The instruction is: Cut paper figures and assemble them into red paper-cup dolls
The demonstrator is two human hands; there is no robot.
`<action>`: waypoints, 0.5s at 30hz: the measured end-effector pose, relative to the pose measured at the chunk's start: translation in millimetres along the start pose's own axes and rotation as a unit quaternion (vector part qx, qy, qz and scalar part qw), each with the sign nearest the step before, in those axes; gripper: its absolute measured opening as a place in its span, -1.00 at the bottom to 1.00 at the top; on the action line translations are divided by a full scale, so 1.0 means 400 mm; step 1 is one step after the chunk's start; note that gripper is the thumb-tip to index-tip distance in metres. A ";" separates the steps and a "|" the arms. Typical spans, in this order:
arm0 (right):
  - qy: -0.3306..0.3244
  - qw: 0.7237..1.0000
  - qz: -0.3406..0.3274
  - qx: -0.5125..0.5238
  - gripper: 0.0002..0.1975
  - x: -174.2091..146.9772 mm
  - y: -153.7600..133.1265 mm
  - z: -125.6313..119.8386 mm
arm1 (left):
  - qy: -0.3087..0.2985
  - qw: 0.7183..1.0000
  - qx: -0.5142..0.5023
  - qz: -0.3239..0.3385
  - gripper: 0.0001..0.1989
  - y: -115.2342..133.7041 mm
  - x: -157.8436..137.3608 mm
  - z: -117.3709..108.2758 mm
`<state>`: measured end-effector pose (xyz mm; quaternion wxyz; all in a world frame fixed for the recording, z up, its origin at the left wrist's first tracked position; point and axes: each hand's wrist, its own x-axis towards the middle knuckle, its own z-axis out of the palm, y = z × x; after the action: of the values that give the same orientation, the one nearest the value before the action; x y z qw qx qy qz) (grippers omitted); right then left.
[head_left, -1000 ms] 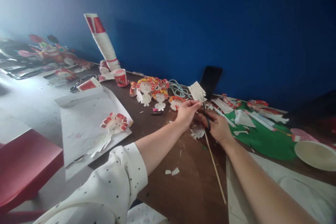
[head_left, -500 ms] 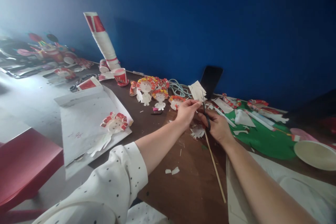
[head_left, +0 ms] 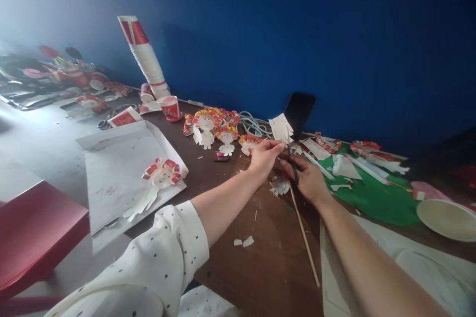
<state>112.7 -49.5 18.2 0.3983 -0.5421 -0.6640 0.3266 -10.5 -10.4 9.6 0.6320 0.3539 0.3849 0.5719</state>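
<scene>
Between thumb and fingers, my left hand point(head_left: 265, 157) pinches a small piece of white paper point(head_left: 280, 127) by its lower edge. My right hand point(head_left: 305, 178) is closed round the handles of dark scissors point(head_left: 293, 171); their blades point up along the paper's right side, where cuts show. Just below the hands lies a cut white paper piece point(head_left: 279, 186), partly covered by shadow. A thin wooden stick point(head_left: 305, 235) runs from beneath the right hand toward the front. Left of my left hand are several paper dolls point(head_left: 226, 139) with red and yellow curled hair.
A black phone point(head_left: 300, 109) leans on the blue wall. At left stand tall stacked paper cups point(head_left: 147, 62), a red cup point(head_left: 170, 108) and a white sheet point(head_left: 122, 158) bearing a paper doll point(head_left: 162, 174). At right are a green disc point(head_left: 379, 203), a white bowl point(head_left: 451, 219) and paper scraps.
Almost nothing differs. The paper in my left hand has shifted very slightly, while both hands and the scissors stay in nearly the same place.
</scene>
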 end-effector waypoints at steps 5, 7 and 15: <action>-0.001 0.998 0.040 0.049 -0.52 -0.003 -0.006 0.002 | 0.001 1.000 0.004 -0.006 -0.79 0.001 0.002 -0.001; -0.001 0.998 0.039 0.052 -0.53 -0.004 -0.005 0.002 | 0.003 1.000 0.007 0.001 -0.81 0.001 0.004 -0.001; -0.016 0.996 0.067 0.056 -0.54 -0.004 -0.009 -0.001 | 0.012 1.000 0.017 0.018 -0.79 0.004 0.005 -0.002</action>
<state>111.5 -51.8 21.2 0.3947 -0.5565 -0.6132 0.3982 -11.9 -8.2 10.3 0.6105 0.3648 0.3958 0.5810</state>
